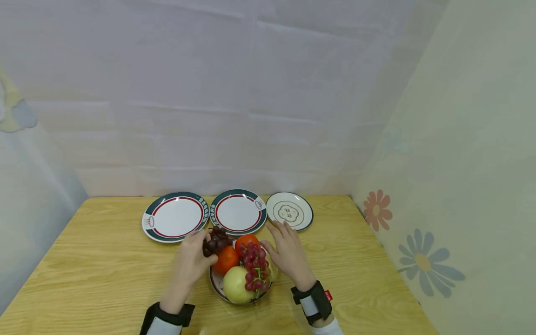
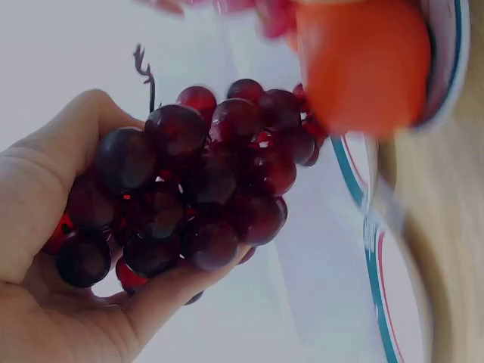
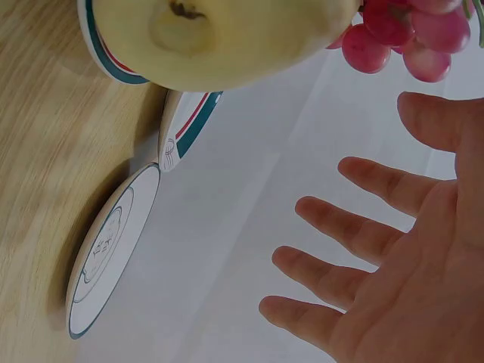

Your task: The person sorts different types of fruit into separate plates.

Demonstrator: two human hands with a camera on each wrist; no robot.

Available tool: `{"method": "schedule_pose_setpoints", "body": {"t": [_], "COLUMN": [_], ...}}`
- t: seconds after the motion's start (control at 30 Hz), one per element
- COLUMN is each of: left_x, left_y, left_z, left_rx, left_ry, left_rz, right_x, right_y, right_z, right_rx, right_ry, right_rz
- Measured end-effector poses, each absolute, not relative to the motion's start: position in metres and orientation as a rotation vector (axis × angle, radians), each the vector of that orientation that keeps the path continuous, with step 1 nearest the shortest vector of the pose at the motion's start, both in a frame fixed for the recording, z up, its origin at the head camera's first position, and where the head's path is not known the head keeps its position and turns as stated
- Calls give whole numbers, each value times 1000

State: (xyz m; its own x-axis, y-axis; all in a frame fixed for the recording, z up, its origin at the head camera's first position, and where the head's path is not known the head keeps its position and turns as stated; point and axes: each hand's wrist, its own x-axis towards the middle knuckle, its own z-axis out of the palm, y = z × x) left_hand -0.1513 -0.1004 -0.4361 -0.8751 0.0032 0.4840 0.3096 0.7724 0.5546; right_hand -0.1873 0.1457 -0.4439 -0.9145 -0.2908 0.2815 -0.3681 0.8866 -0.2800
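My left hand grips a bunch of dark purple grapes above the left side of a fruit bowl. Up close in the left wrist view, thumb and fingers curl round the dark grapes, a bare stem poking up. Fingers spread and holding nothing, my right hand is at the bowl's right side. Heaped in the bowl are two orange-red round fruits, a bunch of pinkish-red grapes and pale yellow-green fruits. One yellow-green fruit shows large in the right wrist view.
Three plates stand in a row behind the bowl: a green-and-red-rimmed plate at left, a similar plate in the middle, and a smaller blue-rimmed plate at right. The wooden table meets a pale cloth backdrop.
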Motion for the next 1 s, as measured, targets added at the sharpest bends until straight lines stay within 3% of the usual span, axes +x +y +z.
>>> {"method": "schedule_pose_setpoints", "body": {"t": [0.23, 0.63, 1.0], "left_x": [-189, -264, -265], "left_y": [-141, -200, -223], "left_z": [-441, -481, -499], "left_rx": [-169, -57, 148], "left_ry": [-2399, -2236, -2429], "left_rz": [-847, -1018, -1078], "right_x": [-188, -189, -189], "right_y": [147, 148, 149], "right_z": [-446, -449, -450], "right_rx": [492, 493, 484], "right_ry": [-2829, -2833, -2827], "right_rz": [468, 450, 479]}}
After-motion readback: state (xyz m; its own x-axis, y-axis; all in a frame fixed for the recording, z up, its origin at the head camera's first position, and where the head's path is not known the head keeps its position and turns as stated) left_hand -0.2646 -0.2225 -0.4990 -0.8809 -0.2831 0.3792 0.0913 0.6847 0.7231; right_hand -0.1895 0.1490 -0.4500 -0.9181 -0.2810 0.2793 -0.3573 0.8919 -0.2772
